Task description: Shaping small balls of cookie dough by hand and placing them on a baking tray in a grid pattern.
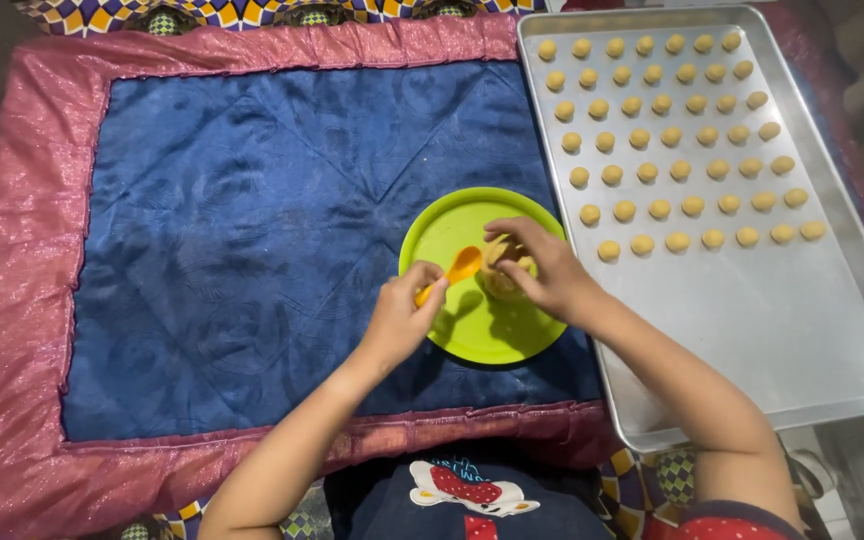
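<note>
Now dough lump (pixel 501 281) under right grip (pixel 542 270), spoon (pixel 457 270) beside.

Lime-green plate (pixel 452 330) on deep blue quilted mat (pixel 252 220), bordered in shiny pink. Orange spoon (pixel 457 270) over the plate. Pale yellow dough balls (pixel 660 140) in rows on silver-grey metal tray (pixel 772 320). Multicoloured diamond-patterned cloth (pixel 252 12) along the mat's far edge.

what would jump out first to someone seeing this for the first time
The bright green plate at centre, where the left hand holds an orange spoon and the right hand touches a lump of dough. To its right, a metal tray carries neat rows of small dough balls. Underneath lies a blue, pink-bordered quilted mat.
</note>
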